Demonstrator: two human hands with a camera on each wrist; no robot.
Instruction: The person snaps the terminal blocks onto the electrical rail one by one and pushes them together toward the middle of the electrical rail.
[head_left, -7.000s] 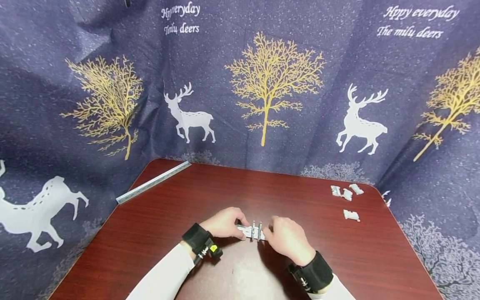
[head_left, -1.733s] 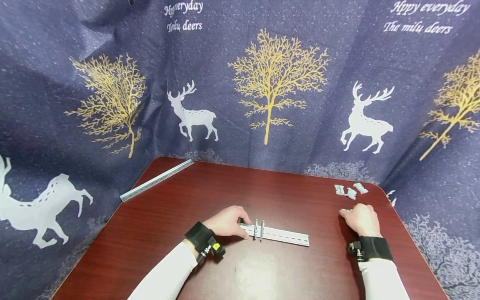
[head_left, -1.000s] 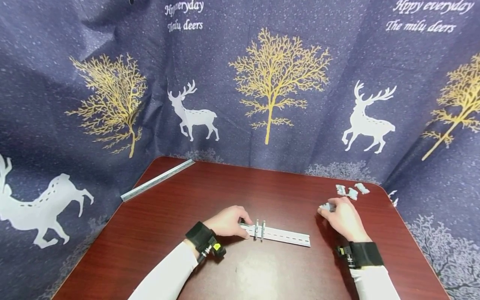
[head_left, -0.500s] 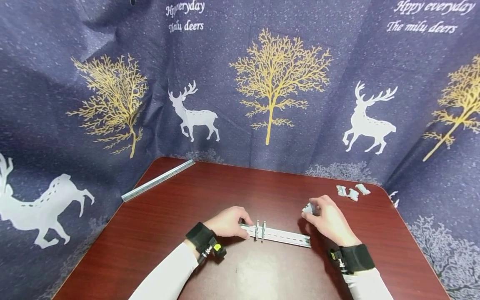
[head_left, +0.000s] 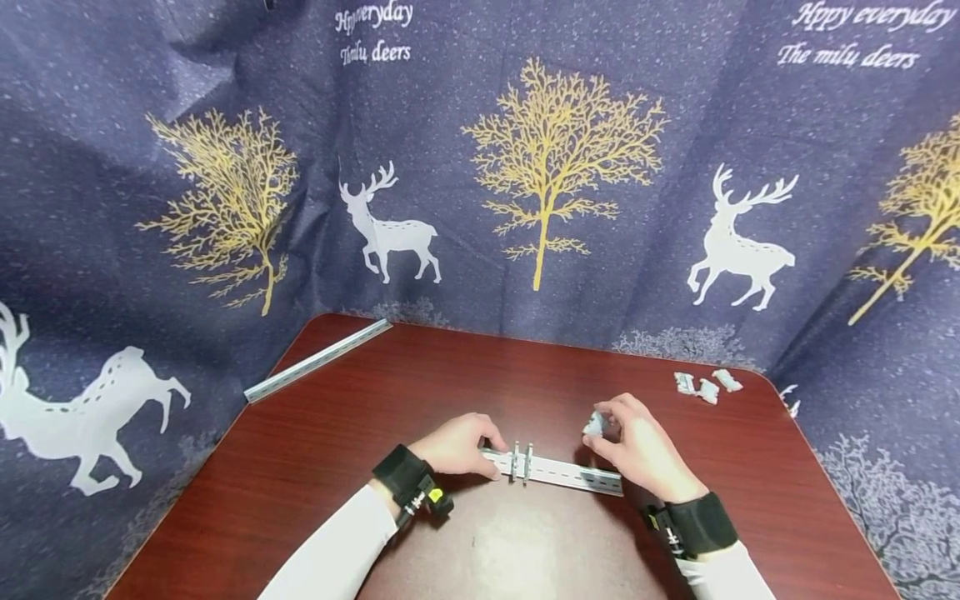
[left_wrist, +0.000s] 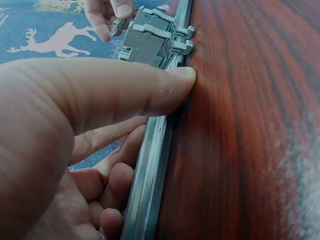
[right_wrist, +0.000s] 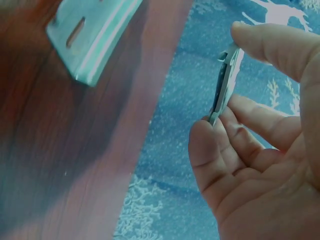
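Observation:
A slotted metal DIN rail (head_left: 581,477) lies across the middle of the table. My left hand (head_left: 456,447) grips its left end, thumb on the near side and fingers on the far side. Two grey terminal blocks (left_wrist: 146,41) stand upright on the rail, side by side with a small gap, just right of that hand. Above and behind the rail's right part, my right hand (head_left: 639,443) pinches another terminal block (head_left: 595,423) between thumb and fingertips. The right wrist view shows this block (right_wrist: 227,82) edge-on, apart from the rail.
Three loose terminal blocks (head_left: 708,390) lie at the table's far right corner. A second, longer DIN rail (head_left: 318,360) rests along the far left edge. A dark blue curtain (head_left: 465,208) with deer and trees hangs behind the brown table (head_left: 450,358).
My right hand went from the rail to the right, picked up the nearest loose terminal block and carried it left to the rail's right part. The left hand has kept its grip on the rail.

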